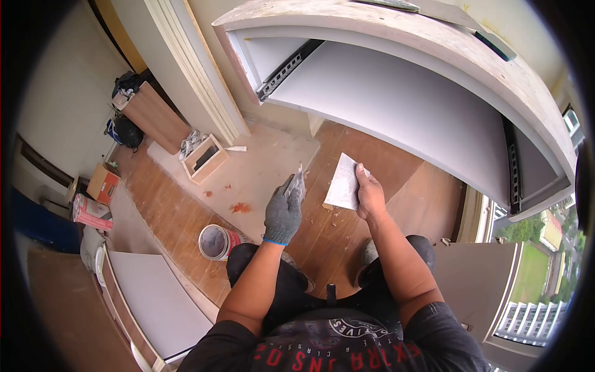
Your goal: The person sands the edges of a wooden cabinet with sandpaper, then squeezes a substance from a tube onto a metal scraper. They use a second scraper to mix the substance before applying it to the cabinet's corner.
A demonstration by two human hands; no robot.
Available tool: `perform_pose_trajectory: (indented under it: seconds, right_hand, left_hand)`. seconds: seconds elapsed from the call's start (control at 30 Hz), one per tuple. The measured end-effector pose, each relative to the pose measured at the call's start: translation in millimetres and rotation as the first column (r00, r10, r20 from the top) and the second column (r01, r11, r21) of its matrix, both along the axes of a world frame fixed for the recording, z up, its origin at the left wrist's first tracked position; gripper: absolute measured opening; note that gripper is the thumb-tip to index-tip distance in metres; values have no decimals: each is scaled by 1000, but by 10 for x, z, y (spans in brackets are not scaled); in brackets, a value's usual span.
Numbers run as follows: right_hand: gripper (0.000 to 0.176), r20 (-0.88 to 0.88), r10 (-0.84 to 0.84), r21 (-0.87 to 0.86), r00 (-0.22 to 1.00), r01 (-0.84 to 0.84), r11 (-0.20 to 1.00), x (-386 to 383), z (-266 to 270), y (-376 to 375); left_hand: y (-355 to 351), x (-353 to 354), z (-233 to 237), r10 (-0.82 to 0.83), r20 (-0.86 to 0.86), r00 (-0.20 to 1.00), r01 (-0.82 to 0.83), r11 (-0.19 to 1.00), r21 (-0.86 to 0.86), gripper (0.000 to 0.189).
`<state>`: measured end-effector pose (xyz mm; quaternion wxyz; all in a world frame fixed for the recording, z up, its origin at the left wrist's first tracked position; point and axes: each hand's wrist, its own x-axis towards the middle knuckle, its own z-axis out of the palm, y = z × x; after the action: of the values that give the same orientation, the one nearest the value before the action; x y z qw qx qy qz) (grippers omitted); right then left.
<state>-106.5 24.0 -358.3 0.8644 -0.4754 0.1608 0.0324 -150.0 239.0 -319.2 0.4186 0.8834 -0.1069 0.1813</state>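
Our grey-gloved left hand (283,214) closes round a thin grey metal blade (296,181); just right of it, our bare right hand (370,195) pinches a white rectangular paper sheet (343,183) by its edge.

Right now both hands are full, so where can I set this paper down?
Bare floorboards lie between the pail and the cartons, and right of the paper in the right hand, under the cabinet. The pale sheet between box and cabinet is mostly free, bar red flecks. Crowded: the bags by the left wall.
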Motion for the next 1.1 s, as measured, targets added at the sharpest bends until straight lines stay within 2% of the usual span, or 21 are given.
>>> perform_pose_trajectory:
  seconds: [0.07, 0.13, 0.2, 0.23, 0.27, 0.33, 0.37, 0.47, 0.5, 0.53, 0.6, 0.63, 0.73, 0.77, 0.83, 0.87, 0.9, 1.0, 1.03, 1.1]
  right_hand:
    - [62, -238, 66, 110, 969, -41, 993, -56, 92, -58]
    - [61, -260, 171, 266, 950, -99, 959, -104, -85, 10]
    - [63, -262, 287, 414, 921, -161, 896, -121, -241, 209]
    - [66, -357, 328, 446, 875, -149, 883, -183, -73, 314]
    - [68, -446, 365, 478, 817, -127, 869, -247, 108, 421]
    - [69, -432, 615, 395, 660, -475, 787, -283, -111, 227]
    - [68, -314, 701, 542, 641, -485, 686, -250, -163, 168]
    - [68, -342, 630, 544, 697, -400, 738, -89, -174, 56]
    - [68, -374, 545, 384, 750, -410, 828, -140, -211, 146]
    - [68, -403, 455, 202, 794, -408, 890, -196, -224, 241]
    - [67, -482, 573, 257, 663, -518, 816, -288, -80, 271]
    - [67, -476, 525, 206, 706, -491, 846, -313, -91, 292]
    - [66, -417, 366, 25, 832, -392, 919, -253, -60, 265]
    - [64, -419, 462, 143, 782, -445, 884, -191, -93, 182]
    - [63, -401, 370, -115, 838, -447, 887, -243, -111, 274]
    - [63, -379, 332, -249, 864, -441, 862, -258, -62, 310]
    - [61, -362, 425, -2, 830, -456, 890, -242, 1, 237]
    - [60, -290, 395, 272, 872, -320, 907, -127, -41, 51]
    - [54, -216, 378, 201, 900, -338, 920, -122, -12, 7]
    - [49, -181, 238, 200, 954, -201, 959, -83, 15, 42]
  left_hand:
    - [-103, -97, 84, -84, 112, 990, 78, 995, 58, 37]
    - [-247, -239, -6, -259, 234, 937, 211, 955, 210, 38]
    - [-403, -353, 63, -481, 331, 812, 364, 860, 357, 39]
    - [-439, -351, -36, -468, 333, 819, 332, 859, 391, 45]
    - [-430, -268, -105, -397, 272, 876, 292, 888, 356, 47]
    - [-372, -34, -205, -248, 124, 961, 202, 932, 300, 49]
    - [-303, 27, -151, -202, 134, 970, 151, 936, 319, 49]
    - [-320, -235, 153, -327, 355, 876, 190, 909, 370, 47]
    - [-386, -303, 93, -402, 364, 840, 236, 876, 421, 46]
    - [-369, -243, 4, -322, 290, 901, 199, 902, 383, 46]
    - [-306, -32, -176, -139, 117, 983, 95, 944, 316, 47]
    - [-182, 69, -137, -77, 83, 994, 47, 948, 314, 47]
    - [-123, -39, 93, -271, 298, 915, 175, 934, 312, 47]
    - [-146, -72, 13, -352, 326, 878, 202, 887, 414, 46]
    - [-102, 16, -141, -197, 25, 980, 170, 899, 403, 41]
    - [-72, 81, -254, -103, -124, 987, 144, 906, 397, 39]
    - [-30, 171, -444, -39, -45, 998, 49, 971, 234, 32]
    - [25, 132, -211, -43, 58, 997, 41, 999, 27, 33]
    - [31, 77, -113, -50, 30, 998, 49, 998, 25, 34]
    - [18, 63, -146, -63, 70, 996, 63, 998, 13, 33]
